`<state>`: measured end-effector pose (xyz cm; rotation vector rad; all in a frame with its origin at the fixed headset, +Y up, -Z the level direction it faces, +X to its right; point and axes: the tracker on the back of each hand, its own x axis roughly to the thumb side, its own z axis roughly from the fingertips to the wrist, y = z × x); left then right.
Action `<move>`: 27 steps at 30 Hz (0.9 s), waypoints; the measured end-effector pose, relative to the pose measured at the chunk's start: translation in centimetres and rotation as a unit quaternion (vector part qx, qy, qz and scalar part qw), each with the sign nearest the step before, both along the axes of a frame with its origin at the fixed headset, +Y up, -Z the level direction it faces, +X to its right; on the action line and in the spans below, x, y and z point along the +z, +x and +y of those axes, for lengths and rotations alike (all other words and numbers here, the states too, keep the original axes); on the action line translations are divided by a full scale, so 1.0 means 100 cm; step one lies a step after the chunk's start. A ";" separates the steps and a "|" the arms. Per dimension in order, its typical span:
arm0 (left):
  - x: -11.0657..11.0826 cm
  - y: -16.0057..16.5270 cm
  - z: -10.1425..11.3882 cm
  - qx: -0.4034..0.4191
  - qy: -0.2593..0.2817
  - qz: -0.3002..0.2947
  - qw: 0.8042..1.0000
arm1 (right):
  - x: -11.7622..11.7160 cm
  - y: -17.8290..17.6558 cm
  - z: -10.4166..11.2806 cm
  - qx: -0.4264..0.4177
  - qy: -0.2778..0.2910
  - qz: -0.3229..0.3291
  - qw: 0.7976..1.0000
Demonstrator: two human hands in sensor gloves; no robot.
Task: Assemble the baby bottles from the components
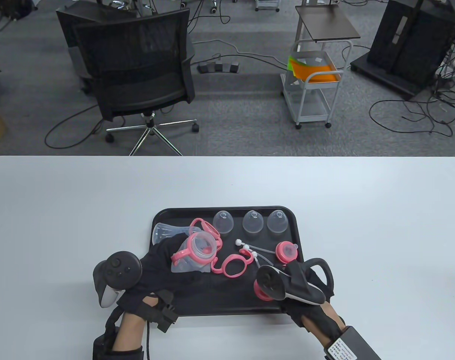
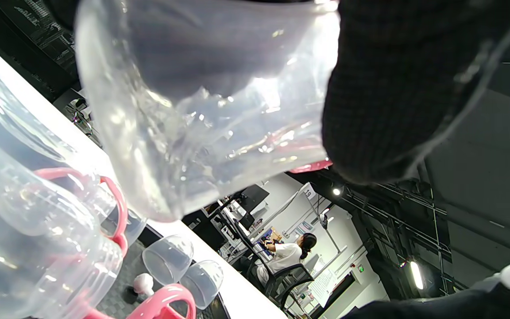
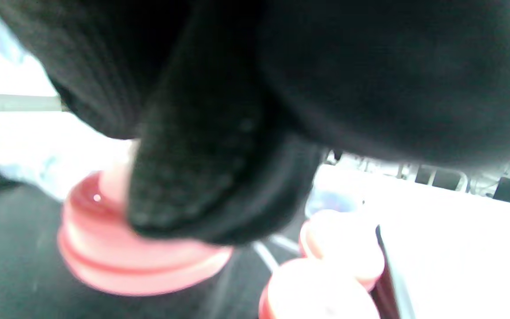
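My left hand grips a clear bottle with a pink handled collar, lifted over the black tray; it fills the left wrist view. My right hand holds a pink nipple lid near the tray's front right, seen under my fingers in the right wrist view. On the tray lie a second clear bottle, a pink handle ring, another pink lid, white straws and three clear caps.
The tray sits mid-front on the white table. Beyond the far edge stand a black office chair and a white cart on the floor.
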<state>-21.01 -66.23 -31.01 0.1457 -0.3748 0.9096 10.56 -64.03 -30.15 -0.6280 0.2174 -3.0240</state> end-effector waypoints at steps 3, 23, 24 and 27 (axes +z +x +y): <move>0.000 -0.001 0.001 0.003 0.000 0.000 1.000 | 0.001 0.003 0.014 -0.033 0.015 -0.003 0.999; -0.003 -0.006 -0.008 -0.005 -0.017 0.032 0.999 | 0.025 0.004 0.108 -0.163 0.093 0.031 0.982; -0.003 -0.006 -0.008 -0.012 -0.019 0.033 0.999 | 0.027 0.005 0.115 -0.172 0.101 0.033 0.979; -0.004 -0.005 -0.009 -0.028 -0.022 0.036 0.999 | 0.032 0.011 0.129 -0.212 0.126 0.034 0.969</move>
